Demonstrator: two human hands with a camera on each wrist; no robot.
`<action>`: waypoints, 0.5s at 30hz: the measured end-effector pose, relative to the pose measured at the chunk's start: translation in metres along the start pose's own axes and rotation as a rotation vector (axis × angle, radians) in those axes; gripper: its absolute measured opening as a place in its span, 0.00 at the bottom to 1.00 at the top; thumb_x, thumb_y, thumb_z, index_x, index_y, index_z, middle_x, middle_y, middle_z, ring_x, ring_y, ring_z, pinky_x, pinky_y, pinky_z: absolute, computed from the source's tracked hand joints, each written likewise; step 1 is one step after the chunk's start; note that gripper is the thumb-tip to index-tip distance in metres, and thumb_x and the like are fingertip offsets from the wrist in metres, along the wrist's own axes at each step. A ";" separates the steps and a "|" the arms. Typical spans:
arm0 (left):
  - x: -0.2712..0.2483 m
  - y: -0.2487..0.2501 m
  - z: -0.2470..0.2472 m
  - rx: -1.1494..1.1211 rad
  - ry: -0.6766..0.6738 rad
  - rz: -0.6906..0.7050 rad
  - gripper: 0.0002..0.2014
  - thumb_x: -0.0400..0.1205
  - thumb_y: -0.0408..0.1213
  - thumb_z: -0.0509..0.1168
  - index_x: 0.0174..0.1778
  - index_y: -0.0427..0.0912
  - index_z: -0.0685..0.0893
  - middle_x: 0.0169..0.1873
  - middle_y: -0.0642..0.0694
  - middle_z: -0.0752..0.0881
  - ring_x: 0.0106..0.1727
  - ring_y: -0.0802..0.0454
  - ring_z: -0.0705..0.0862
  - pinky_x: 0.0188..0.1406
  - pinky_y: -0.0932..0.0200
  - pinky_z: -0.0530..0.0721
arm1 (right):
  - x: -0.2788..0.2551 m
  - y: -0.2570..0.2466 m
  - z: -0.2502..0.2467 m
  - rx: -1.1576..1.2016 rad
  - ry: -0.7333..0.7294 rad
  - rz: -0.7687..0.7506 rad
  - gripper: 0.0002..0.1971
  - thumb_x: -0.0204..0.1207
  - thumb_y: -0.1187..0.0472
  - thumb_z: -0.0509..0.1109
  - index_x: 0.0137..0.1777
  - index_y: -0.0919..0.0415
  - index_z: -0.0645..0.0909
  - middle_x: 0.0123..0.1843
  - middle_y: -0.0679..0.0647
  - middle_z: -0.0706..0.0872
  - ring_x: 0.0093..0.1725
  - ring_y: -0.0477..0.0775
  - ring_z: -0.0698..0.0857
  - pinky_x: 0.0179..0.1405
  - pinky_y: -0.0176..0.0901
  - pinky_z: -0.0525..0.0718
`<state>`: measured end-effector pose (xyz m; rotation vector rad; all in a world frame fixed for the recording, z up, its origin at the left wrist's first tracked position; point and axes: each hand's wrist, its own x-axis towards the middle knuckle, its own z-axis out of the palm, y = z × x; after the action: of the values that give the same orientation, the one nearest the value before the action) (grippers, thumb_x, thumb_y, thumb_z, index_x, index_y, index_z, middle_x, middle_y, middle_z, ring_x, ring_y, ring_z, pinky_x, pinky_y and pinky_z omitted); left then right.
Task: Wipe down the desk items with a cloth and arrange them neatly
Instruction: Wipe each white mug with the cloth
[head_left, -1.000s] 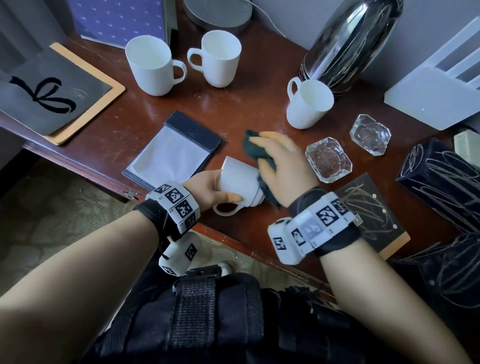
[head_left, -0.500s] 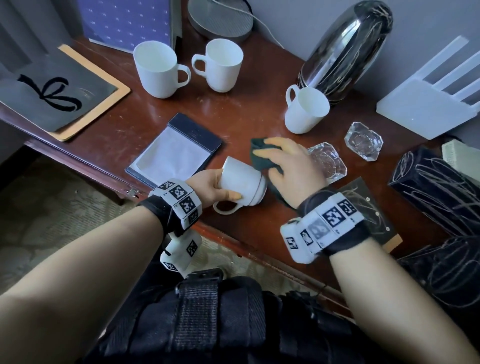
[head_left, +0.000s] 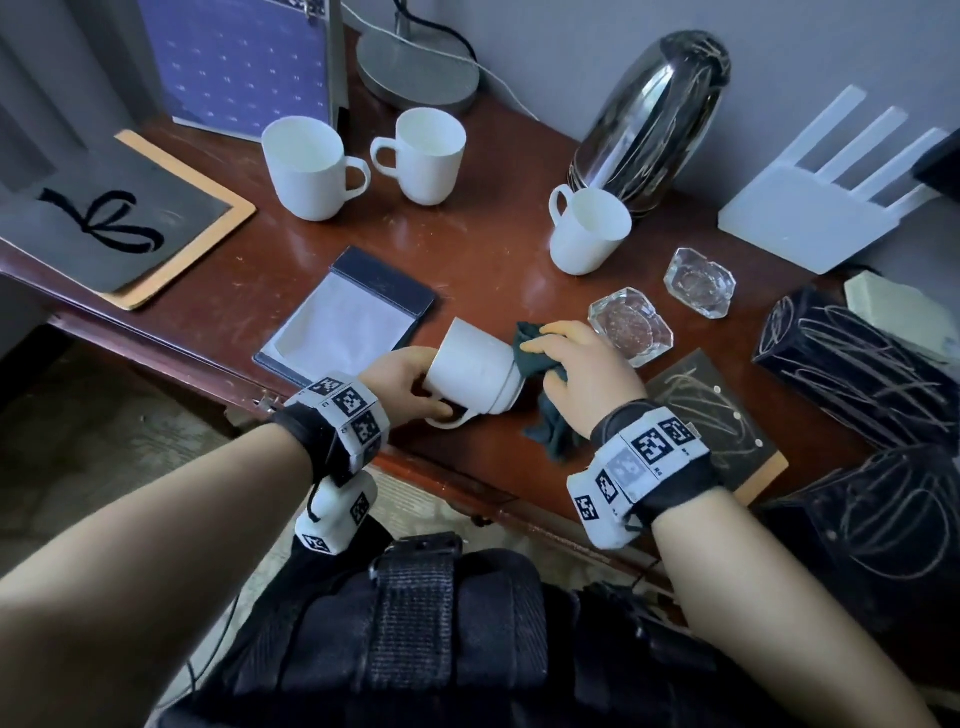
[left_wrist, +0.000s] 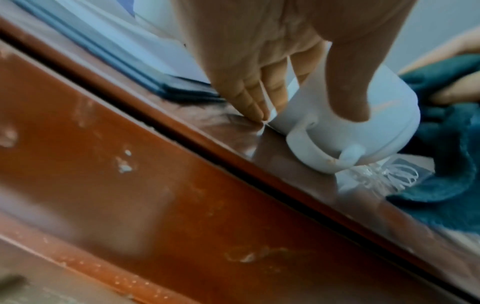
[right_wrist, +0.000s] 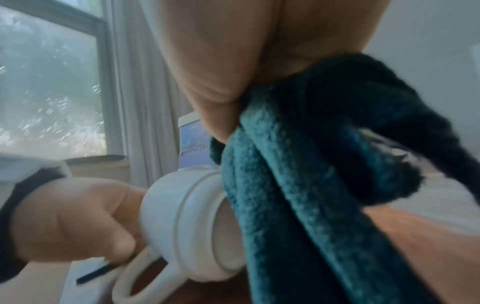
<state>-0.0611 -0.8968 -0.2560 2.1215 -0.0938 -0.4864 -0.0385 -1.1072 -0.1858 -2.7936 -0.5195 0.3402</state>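
The left hand (head_left: 400, 382) gripped a white mug (head_left: 475, 366) tipped on its side, handle (left_wrist: 309, 152) downward, just above the near edge of the tabletop (head_left: 498, 260). The grip was closed about the rim end: the thumb (left_wrist: 348, 90) lay along the outer wall, and the fingers (left_wrist: 249, 92) were curled at the mouth. The mug's base pointed away from this grip, toward the right hand (head_left: 582, 374). That hand's grip was bunched around a dark teal cloth (head_left: 535, 353), pressed against the base, its loose end hanging to the tabletop. Farther back stood three upright white mugs (head_left: 306, 166), beside a steel kettle (head_left: 649, 119). Two glass ashtrays (head_left: 631, 325) and a notepad (head_left: 345, 319) lay nearby.
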 end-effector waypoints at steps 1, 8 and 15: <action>0.002 -0.005 0.000 0.072 0.001 0.031 0.17 0.72 0.28 0.74 0.56 0.40 0.83 0.53 0.50 0.77 0.55 0.53 0.77 0.57 0.60 0.74 | 0.000 -0.002 0.003 0.044 0.038 0.009 0.23 0.75 0.71 0.59 0.68 0.53 0.78 0.72 0.50 0.72 0.70 0.56 0.71 0.68 0.44 0.70; 0.010 -0.001 -0.007 -0.047 0.075 0.057 0.10 0.77 0.26 0.68 0.55 0.33 0.85 0.48 0.44 0.77 0.46 0.50 0.78 0.42 0.64 0.74 | 0.004 -0.031 0.006 0.297 0.284 0.029 0.25 0.74 0.71 0.66 0.71 0.59 0.72 0.70 0.57 0.69 0.65 0.48 0.72 0.61 0.16 0.58; 0.019 0.006 -0.023 -0.012 0.054 -0.035 0.05 0.81 0.36 0.65 0.48 0.38 0.82 0.45 0.45 0.70 0.47 0.50 0.73 0.46 0.66 0.72 | 0.018 -0.039 0.009 0.194 0.081 0.184 0.22 0.77 0.68 0.63 0.71 0.57 0.73 0.70 0.57 0.71 0.67 0.59 0.74 0.69 0.44 0.69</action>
<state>-0.0342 -0.8872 -0.2459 2.1263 -0.0229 -0.4490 -0.0367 -1.0638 -0.1851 -2.6571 -0.1990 0.2962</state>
